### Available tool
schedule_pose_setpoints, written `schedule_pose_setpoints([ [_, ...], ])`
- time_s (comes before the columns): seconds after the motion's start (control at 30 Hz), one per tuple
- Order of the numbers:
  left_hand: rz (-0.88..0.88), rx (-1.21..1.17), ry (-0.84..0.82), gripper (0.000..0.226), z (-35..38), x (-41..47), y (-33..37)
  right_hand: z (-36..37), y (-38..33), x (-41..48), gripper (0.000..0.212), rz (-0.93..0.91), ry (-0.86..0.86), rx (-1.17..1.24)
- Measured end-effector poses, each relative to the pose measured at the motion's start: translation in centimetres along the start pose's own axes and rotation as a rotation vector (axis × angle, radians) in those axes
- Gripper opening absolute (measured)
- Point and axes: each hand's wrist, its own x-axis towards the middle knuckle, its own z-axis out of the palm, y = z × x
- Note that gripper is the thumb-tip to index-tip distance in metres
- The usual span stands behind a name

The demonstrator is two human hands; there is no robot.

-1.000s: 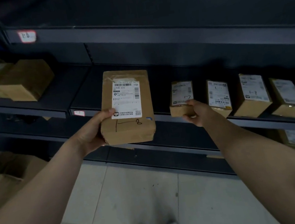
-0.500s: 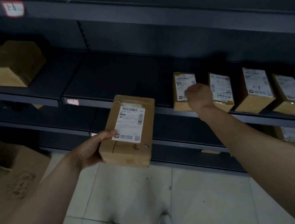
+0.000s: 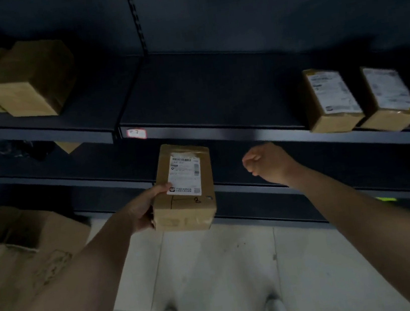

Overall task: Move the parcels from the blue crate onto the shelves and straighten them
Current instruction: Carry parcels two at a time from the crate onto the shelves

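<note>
Brown cardboard parcel point(image 3: 183, 187), white label up, is held low in front of a dark metal shelf point(image 3: 203, 97) by a person's left hand point(image 3: 144, 208), thumb across the top face, fingers point(image 3: 152, 219) curled round its left edge. The right hand point(image 3: 269, 163) hangs alongside, apart from the parcel, fingers curled into a loose fist around nothing. A row of labelled parcels point(image 3: 332, 100) sits at the shelf's right end. The blue crate is out of view. Gripped along one edge only, the parcel could tip and slip on the way up, or clip the shelf and land crooked, a likelier slip in this dim light.
</note>
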Motion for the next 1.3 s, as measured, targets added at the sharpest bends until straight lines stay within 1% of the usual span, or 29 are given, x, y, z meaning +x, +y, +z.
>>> schedule_pose_setpoints([
  [0.13, 0.016, -0.032, 0.001, 0.066, -1.2, 5.1, 0.6, 3.5, 1.8, 2.4, 0.016, -0.002, 0.046, -0.126],
  [0.23, 0.035, -0.029, -0.017, 0.064, -1.7, 9.2, 0.9, 5.3, 3.2, 4.2, 0.019, -0.001, 0.056, -0.186],
  [0.3, 0.052, -0.021, -0.033, 0.062, -2.2, 11.9, 1.2, 6.3, 4.3, 5.2, 0.020, -0.003, 0.066, -0.194],
  [0.43, 0.101, -0.007, -0.031, 0.044, -2.9, 16.2, 2.0, 7.5, 6.2, 6.7, 0.020, -0.010, 0.082, -0.186],
  [0.6, 0.139, -0.016, -0.034, 0.035, -2.8, 20.1, 3.0, 8.5, 8.2, 8.0, 0.020, 0.022, 0.074, -0.215],
  [0.7, 0.151, 0.010, -0.013, 0.033, -3.0, 21.6, 3.4, 8.7, 8.7, 8.7, 0.021, 0.020, 0.086, -0.265],
  [0.8, 0.151, 0.042, 0.002, 0.040, -3.3, 22.8, 3.8, 8.8, 8.6, 9.3, 0.019, 0.000, 0.109, -0.243],
  [1.1, 0.177, -0.009, 0.028, 0.040, -3.4, 25.2, 4.3, 9.4, 8.5, 10.6, 0.019, -0.042, 0.091, -0.192],
  [1.23, 0.208, -0.052, 0.125, 0.026, -3.3, 24.8, 4.4, 9.2, 7.7, 10.4, 0.019, -0.047, 0.079, -0.169],
  [1.27, 0.220, -0.047, 0.166, 0.026, -3.4, 24.3, 4.5, 9.1, 7.3, 10.2, 0.019, -0.051, 0.073, -0.169],
  [1.3, 0.231, -0.027, 0.211, 0.031, -3.5, 23.7, 4.6, 9.0, 6.8, 10.0, 0.019, -0.056, 0.068, -0.173],
])
